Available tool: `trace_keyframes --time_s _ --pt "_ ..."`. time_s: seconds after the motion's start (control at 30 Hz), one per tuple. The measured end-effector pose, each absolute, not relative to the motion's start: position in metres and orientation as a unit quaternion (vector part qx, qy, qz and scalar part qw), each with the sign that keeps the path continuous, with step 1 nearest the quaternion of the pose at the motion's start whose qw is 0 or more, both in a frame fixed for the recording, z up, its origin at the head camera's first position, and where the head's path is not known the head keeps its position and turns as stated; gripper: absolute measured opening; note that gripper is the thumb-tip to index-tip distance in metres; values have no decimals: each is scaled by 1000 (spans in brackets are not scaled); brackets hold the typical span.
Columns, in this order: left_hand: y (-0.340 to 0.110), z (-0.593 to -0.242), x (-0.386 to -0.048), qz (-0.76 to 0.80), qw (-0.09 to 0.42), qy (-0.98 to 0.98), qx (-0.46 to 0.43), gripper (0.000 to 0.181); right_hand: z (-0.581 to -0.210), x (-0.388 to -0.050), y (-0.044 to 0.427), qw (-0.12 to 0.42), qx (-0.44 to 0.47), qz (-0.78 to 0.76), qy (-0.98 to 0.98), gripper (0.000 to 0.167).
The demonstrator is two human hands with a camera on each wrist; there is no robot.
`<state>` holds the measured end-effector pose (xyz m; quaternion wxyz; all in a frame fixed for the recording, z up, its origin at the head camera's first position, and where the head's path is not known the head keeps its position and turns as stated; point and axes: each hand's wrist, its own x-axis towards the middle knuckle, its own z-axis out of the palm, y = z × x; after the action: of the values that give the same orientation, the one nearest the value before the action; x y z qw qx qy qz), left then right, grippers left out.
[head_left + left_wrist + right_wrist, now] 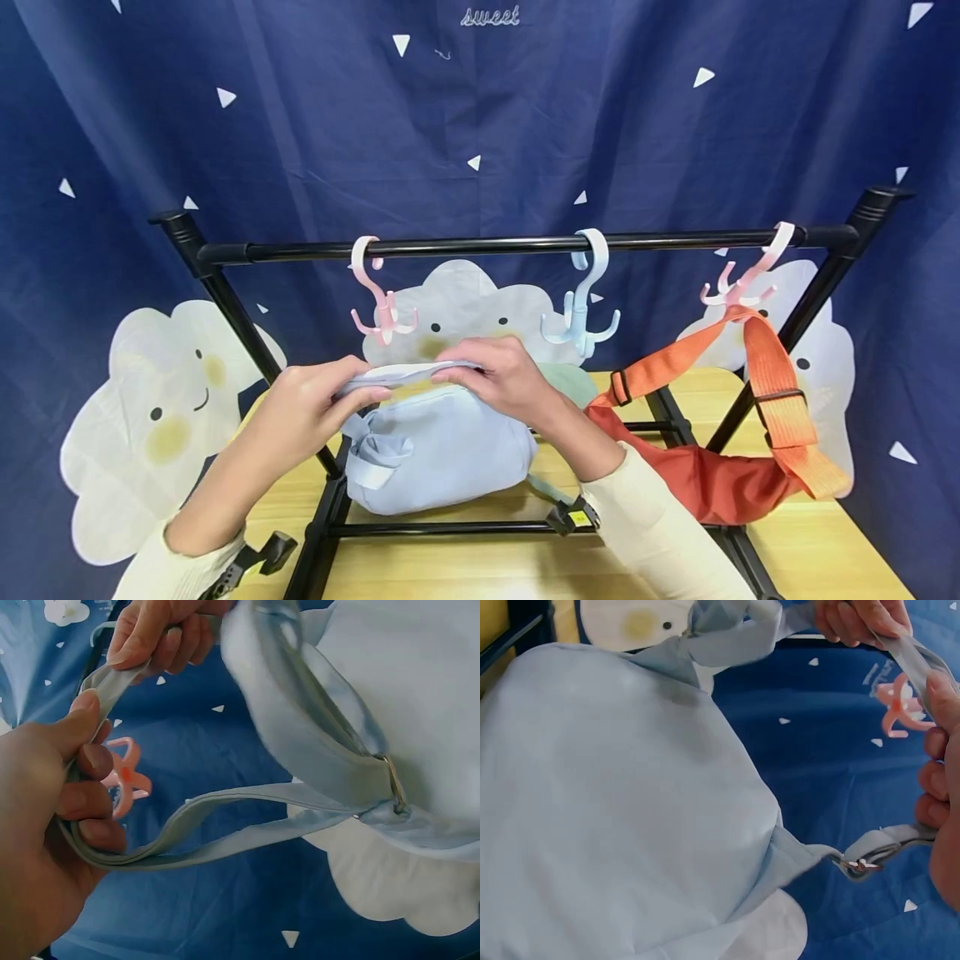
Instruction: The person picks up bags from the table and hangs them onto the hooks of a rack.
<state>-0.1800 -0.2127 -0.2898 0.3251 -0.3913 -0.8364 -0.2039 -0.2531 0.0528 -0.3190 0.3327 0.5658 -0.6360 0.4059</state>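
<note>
A light blue fabric bag (450,454) hangs below both hands, inside the black rack. Its strap (408,373) is stretched between them. My left hand (311,400) grips one part of the strap, fingers curled round it, as the left wrist view shows with the hand (45,802) at the left. My right hand (498,375) pinches the strap a little further along. A metal ring (394,784) joins strap and bag. Behind the hands, a pink hook (384,312) and a blue hook (580,308) hang from the bar.
The black bar (480,245) spans the rack. At the right, an orange-red bag (697,475) hangs by its orange strap from another pink hook (742,287). A green item (570,383) lies partly hidden behind the right arm. A navy curtain (480,108) backs the wooden table (465,571).
</note>
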Motion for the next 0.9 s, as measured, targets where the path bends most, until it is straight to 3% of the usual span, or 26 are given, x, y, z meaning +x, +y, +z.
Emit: trace_keyframes --time_s 0.23,0.43,0.7,0.9 --pt "-210 -274 -177 -160 402 -816 -384 51 -301 -246 47 381 536 392 -643 17" --pt "-208 -259 -180 -154 443 -798 -378 54 -288 -245 40 396 495 407 -658 11" --pt "-209 -242 -183 -178 446 -799 -361 53 -272 -252 34 416 470 417 -658 9" --pt "-211 -241 -187 -183 449 -804 -344 56 -269 -263 29 391 459 440 -666 12"
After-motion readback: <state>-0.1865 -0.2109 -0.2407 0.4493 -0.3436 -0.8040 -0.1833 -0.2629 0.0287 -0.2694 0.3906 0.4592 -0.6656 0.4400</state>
